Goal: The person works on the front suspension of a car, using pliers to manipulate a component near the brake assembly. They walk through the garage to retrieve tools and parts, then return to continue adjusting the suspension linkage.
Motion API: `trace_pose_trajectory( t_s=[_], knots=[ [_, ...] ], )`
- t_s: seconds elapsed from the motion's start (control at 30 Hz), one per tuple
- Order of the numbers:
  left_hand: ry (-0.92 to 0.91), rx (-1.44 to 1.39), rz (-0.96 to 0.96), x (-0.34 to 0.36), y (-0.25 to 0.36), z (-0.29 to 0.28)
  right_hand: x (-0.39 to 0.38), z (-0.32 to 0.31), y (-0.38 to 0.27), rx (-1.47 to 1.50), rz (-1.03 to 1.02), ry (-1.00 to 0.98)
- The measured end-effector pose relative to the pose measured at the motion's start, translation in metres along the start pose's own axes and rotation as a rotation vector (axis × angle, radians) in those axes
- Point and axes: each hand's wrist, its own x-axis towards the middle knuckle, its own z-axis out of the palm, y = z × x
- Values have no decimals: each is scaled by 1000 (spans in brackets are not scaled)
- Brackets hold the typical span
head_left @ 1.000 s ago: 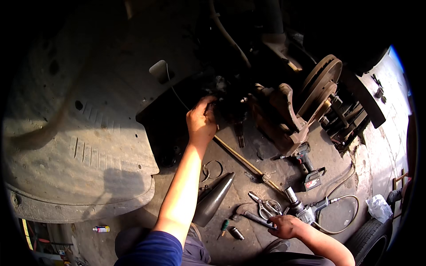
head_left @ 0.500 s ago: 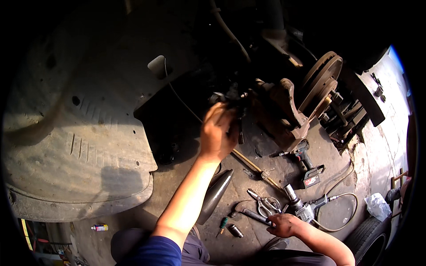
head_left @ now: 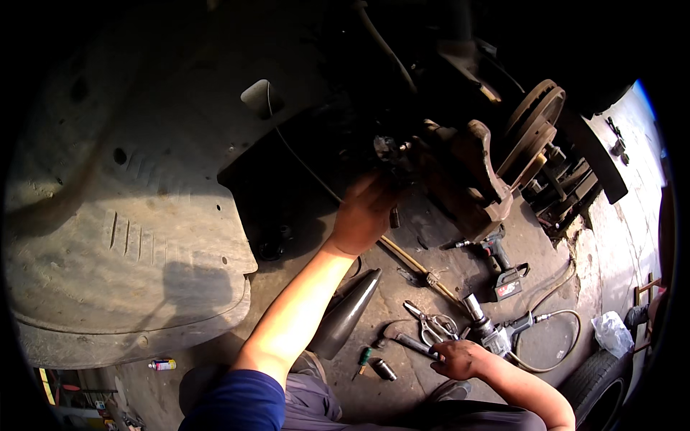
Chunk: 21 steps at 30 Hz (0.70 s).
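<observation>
My left hand [head_left: 363, 215] reaches into a shadowed metal assembly [head_left: 392, 151] beside a rusty bracket [head_left: 481, 165] and brake disc [head_left: 535, 129]; its fingertips are too dark to make out. My right hand [head_left: 456, 359] is closed on the handle of a hammer-like steel tool [head_left: 402, 337] low on the floor. Around it lie metal scissors or pliers [head_left: 435, 327], a large air impact wrench [head_left: 496, 337] with its hose, a green-handled screwdriver [head_left: 364, 359] and a socket [head_left: 383, 370]. A cordless impact tool [head_left: 503, 273] lies under the bracket, near a long yellowish rod [head_left: 402, 255].
A grimy curved liner panel [head_left: 129, 273] fills the left, with a spray can [head_left: 162, 364] below it. A glossy dark cone [head_left: 345, 316] lies between my arms. A tire [head_left: 596, 388], a white plastic bag [head_left: 611, 334] and a floor opening with metal parts [head_left: 560, 194] are on the right.
My left hand has moved rightward and down along the assembly, into deeper shadow. My right hand stays on the steel tool. The view has shifted slightly.
</observation>
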Motion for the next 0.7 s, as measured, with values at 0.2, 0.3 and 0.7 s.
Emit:
trace_pose_trajectory(
  t_s=[0.2, 0.3, 0.7],
  knots=[
    [232, -27, -219, -16, 12, 4, -9, 0, 5, 8, 1, 42],
    [366, -34, -316, -20, 20, 10, -10, 7, 13, -27, -25, 43],
    [302, -340, -901, -84, -10, 42, -12, -4, -6, -59, 17, 4]
  ],
)
